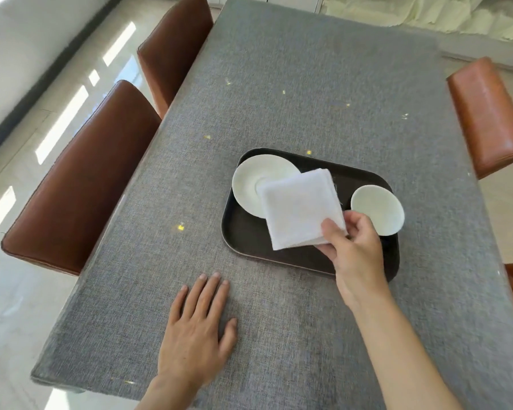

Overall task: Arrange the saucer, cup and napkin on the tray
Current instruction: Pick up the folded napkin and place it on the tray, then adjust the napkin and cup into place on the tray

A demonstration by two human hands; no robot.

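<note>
A dark rounded tray (243, 235) lies on the grey table. At its far left sits a white saucer (255, 179), partly covered by a folded white napkin (296, 208). My right hand (353, 247) pinches the napkin's near right corner and holds it over the middle of the tray. A white cup (378, 210) stands at the tray's right side, just beyond my right hand. Flat on the tablecloth in front of the tray rests my left hand (199, 327), fingers spread, holding nothing.
The grey cloth-covered table (308, 84) stretches away from me. Two brown leather chairs (80, 179) stand along its left edge and another chair (486, 116) at the right. A glossy tiled floor lies to the left.
</note>
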